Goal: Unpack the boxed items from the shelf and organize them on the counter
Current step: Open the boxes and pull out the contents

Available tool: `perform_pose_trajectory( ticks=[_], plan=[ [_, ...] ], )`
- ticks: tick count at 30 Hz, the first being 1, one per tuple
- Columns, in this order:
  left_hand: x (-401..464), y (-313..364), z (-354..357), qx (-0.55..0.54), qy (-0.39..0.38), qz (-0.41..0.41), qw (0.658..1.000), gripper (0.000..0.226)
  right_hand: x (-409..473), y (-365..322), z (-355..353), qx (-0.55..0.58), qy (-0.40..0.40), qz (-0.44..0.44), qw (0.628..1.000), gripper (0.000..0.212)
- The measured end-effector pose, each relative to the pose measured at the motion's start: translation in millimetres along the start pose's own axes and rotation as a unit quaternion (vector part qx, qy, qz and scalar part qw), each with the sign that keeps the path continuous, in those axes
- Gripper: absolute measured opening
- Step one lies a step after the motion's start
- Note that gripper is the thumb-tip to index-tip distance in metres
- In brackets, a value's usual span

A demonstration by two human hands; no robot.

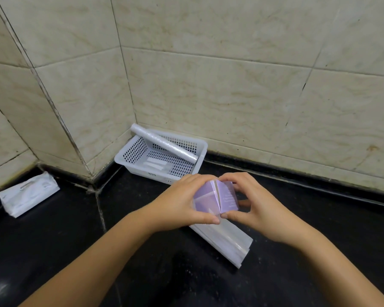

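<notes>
Gripping a small purple box [215, 199] from both sides above the black counter [53, 240], left hand [182, 202] and right hand [257, 204] clamped on its flaps. Lying beneath: a clear plastic sleeve [226, 242]. Sitting behind in the corner: a white perforated basket [129, 151] holding a wrapped roll [162, 142].

Head view — downward, close over counter [53, 251]

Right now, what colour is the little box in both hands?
Pale purple, or lilac, with small white print on one side; the head view shows it.
</notes>
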State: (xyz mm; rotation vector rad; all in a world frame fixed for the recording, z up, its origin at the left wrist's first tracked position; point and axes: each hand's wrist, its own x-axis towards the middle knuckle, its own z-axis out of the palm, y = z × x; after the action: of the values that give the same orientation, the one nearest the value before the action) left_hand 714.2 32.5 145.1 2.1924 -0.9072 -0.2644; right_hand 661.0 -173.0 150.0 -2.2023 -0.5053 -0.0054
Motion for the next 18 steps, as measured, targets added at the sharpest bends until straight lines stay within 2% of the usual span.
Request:
perform_pose_trajectory(
  ticks=[3, 6, 8, 10, 11, 14, 18],
  plan=[
    [3.6, -2.7, -16.5, -0.129, -0.105, -0.038, 0.985, 0.055, -0.6, -2.9, -4.1, -0.003, -0.045, -0.014, 0.999, 0.058],
    [7.2, -7.4, -20.7, -0.144, -0.095, -0.052, 0.984, 0.049, 1.2, -4.3, -5.5, -0.006, -0.077, -0.024, 0.997, 0.06],
    [8.0, -10.5, -16.7, -0.103, -0.051, -0.043, 0.992, 0.045, 3.3, -4.3, -8.0, 0.081, -0.095, -0.001, 0.992, 0.058],
    [7.3, -11.5, -10.1, -0.019, 0.002, -0.025, 1.0, 0.05, 7.3, -6.4, -10.1, 0.222, -0.057, 0.054, 0.972, 0.047],
    [7.0, -10.9, -7.2, 0.03, 0.028, -0.012, 0.999, 0.054, 10.5, -7.5, -9.8, 0.258, -0.028, 0.092, 0.961, 0.041],
    [8.2, -5.2, -2.4, 0.157, 0.1, 0.037, 0.982, 0.055, 21.6, -9.2, -1.5, 0.244, -0.021, 0.178, 0.953, 0.033],
    [6.7, -2.3, -2.6, 0.248, 0.147, 0.086, 0.954, 0.049, 28.6, -14.1, 7.4, 0.234, -0.021, 0.197, 0.952, 0.032]
  ],
)
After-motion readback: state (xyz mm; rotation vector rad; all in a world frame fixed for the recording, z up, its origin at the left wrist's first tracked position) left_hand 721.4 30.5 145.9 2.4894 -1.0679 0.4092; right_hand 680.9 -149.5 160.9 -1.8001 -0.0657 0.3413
